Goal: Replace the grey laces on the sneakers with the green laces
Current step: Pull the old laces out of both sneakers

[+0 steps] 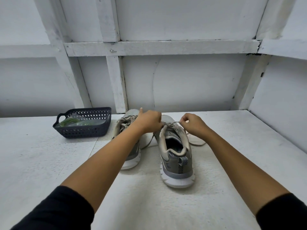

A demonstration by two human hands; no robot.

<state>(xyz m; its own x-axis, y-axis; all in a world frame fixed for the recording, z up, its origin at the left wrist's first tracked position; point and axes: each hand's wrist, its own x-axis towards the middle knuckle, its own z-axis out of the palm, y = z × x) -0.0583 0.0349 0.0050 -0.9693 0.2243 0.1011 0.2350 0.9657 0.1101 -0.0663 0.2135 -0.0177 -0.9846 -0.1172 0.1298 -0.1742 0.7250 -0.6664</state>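
Note:
Two grey sneakers stand side by side on the white table, heels toward me. The right sneaker (176, 151) has its grey lace (172, 124) partly loosened, with one end trailing off to the right (196, 143). My left hand (148, 121) grips the lace at the top of that shoe's tongue. My right hand (192, 123) pinches a strand of the same lace just to the right. The left sneaker (128, 146) sits partly under my left forearm, its grey lace still threaded. The green laces (69, 122) lie in plastic wrap inside the dark basket.
A dark blue perforated basket (83, 130) sits at the back left of the table. A white panelled wall rises right behind the shoes, and a side wall closes in on the right. The white table (41, 160) has a rough textured top.

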